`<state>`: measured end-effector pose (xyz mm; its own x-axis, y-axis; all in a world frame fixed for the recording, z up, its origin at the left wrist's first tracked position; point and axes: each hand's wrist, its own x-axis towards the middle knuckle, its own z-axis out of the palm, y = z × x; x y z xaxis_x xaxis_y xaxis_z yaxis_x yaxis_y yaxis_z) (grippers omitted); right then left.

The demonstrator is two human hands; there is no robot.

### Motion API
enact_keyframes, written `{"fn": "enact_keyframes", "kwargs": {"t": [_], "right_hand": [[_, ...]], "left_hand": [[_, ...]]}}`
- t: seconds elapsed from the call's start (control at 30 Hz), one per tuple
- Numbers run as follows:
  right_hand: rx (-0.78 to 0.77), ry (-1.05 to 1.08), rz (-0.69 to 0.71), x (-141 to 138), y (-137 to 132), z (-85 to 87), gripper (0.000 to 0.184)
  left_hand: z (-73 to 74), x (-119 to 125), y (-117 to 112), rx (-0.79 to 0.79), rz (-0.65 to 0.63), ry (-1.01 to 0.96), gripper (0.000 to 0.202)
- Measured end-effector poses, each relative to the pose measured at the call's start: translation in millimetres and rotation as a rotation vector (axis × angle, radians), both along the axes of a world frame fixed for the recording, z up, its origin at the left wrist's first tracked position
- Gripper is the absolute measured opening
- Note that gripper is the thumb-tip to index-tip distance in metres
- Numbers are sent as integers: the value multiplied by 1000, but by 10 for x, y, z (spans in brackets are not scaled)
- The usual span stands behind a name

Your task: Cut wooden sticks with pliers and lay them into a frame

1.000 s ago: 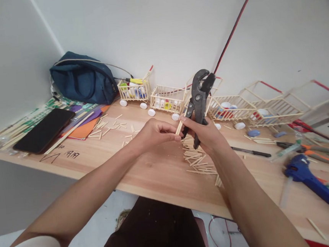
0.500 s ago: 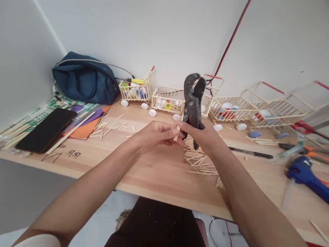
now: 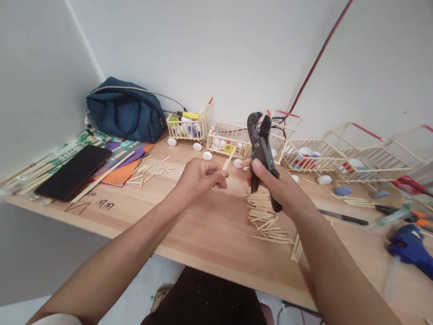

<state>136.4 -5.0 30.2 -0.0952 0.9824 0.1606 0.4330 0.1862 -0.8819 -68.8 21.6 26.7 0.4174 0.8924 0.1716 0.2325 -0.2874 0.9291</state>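
Note:
My right hand [image 3: 277,187] is closed round the handles of a black cutter [image 3: 259,141], held upright above the wooden desk [image 3: 214,228] with its jaws at the top. My left hand [image 3: 200,175] pinches a thin wooden stick [image 3: 227,162] just left of the cutter; the stick points up toward the right. Below both hands lies a pile of cut sticks [image 3: 267,219].
Small stick-built carts [image 3: 188,124] with bottle-cap wheels line the wall. A blue bag [image 3: 126,112], a black phone [image 3: 73,172] and coloured paper lie at the left. A blue glue gun [image 3: 422,256], a black pen [image 3: 342,217] and orange-handled tools sit at the right.
My hands have drawn apart. The stick left the cutter's side and stays in my left hand. The cutter swung from leaning right to upright. The camera shifted left.

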Motion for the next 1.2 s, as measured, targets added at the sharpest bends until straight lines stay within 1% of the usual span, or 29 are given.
{"fn": "enact_keyframes", "kwargs": {"t": [0.07,0.13,0.17,0.23,0.3,0.4,0.53,0.67,0.8,0.9,0.97,1.07,1.2], "right_hand": [[-46,3,37,38,-8,9,56],[-80,-53,55,42,-29,16,58],[-86,-93,64,31,-46,21,58],[-80,-174,106,-13,-87,32,58],[-56,-226,164,-70,-130,44,56],[-57,-237,226,-144,-170,51,55],[-124,-215,272,-191,-168,28,57],[-126,-201,298,-215,-159,-8,57],[-95,-226,285,-272,-193,-10,57],[-39,-274,264,-333,-244,14,60],[-15,-303,252,-373,-279,33,61],[-20,-340,234,-429,-319,48,64],[-24,-397,217,-504,-356,30,64]], "left_hand": [[67,-112,-22,114,131,68,27],[140,-220,-63,243,249,151,29],[173,-266,-87,307,293,200,30],[228,-331,-137,411,342,298,30],[263,-358,-187,476,348,379,30],[290,-345,-269,535,321,478,29],[321,-292,-376,579,300,642,28],[357,-255,-450,603,317,798,28],[361,-261,-495,638,359,934,28],[348,-288,-524,662,358,1008,28],[339,-311,-543,672,354,1040,27],[325,-348,-572,672,354,1078,24],[287,-405,-609,666,348,1113,23]]}}
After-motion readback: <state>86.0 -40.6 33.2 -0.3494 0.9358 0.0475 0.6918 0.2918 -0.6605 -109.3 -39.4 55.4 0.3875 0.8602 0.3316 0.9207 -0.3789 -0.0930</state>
